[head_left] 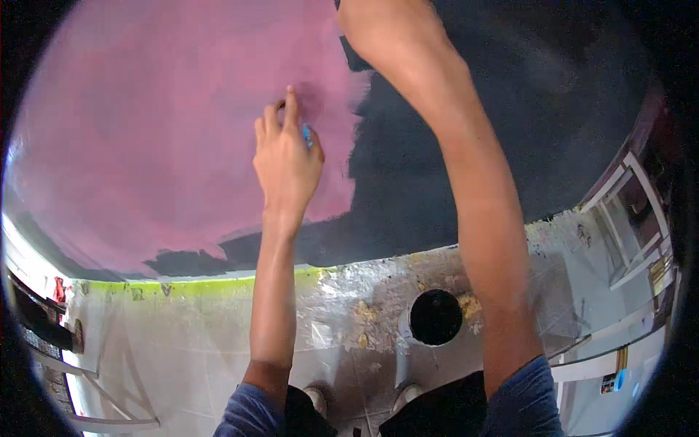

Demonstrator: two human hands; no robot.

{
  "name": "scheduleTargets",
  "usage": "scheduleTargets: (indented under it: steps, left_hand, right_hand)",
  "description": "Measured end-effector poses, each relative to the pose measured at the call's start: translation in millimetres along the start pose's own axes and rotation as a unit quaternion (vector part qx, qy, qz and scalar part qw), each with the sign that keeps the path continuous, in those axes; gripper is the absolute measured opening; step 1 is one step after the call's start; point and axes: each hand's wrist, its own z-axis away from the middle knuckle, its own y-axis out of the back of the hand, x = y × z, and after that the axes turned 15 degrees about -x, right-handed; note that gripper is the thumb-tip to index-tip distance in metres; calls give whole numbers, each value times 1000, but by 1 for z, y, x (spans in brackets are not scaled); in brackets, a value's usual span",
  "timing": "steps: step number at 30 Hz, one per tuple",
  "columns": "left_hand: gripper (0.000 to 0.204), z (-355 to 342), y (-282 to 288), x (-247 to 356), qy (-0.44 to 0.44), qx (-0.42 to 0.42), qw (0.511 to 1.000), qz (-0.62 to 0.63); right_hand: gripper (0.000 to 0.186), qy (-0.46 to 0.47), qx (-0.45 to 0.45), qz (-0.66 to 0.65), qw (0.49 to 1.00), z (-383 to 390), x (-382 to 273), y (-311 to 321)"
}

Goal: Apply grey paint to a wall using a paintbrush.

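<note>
In front of me is a large painted wall, with a pink area (182, 131) on the left and a dark grey area (575, 124) on the right. The border between them is ragged and brushed. My left hand (289, 160) is at the pink paint near that border, index finger stretched upward. A small bright blue object (306, 135) shows between its thumb and palm; most of it is hidden by the hand. My right hand (389, 29) reaches up to the top edge of the picture, over the border. Its fingers are out of sight, so what they hold cannot be told.
On the stained floor by the wall's foot stands a round bucket (405, 325), black inside, between my forearms. A yellow-green strip (167, 290) runs along the wall's base. White-framed furniture stands at right (644, 182) and lower left (109, 422). Far left, a foot (78, 336) shows below dark cloth.
</note>
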Motion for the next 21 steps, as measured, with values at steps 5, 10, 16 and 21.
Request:
scheduleTargets:
  steps: [5,10,16,21]
  left_hand:
    - [60,3,-19,20,-81,-7,997,19]
    - [64,17,-20,3,-107,-16,994,1]
    - [65,21,-22,-20,-109,-44,993,-31]
    - [66,26,-31,-31,-106,-54,992,-49]
  right_hand:
    - [15,-4,-13,5,1000,1,5,10]
    - [15,-20,-40,-3,999,17,-3,-12]
    - [17,-13,-40,13,999,29,3,-22]
    - [16,-33,-27,-1,999,40,4,-41]
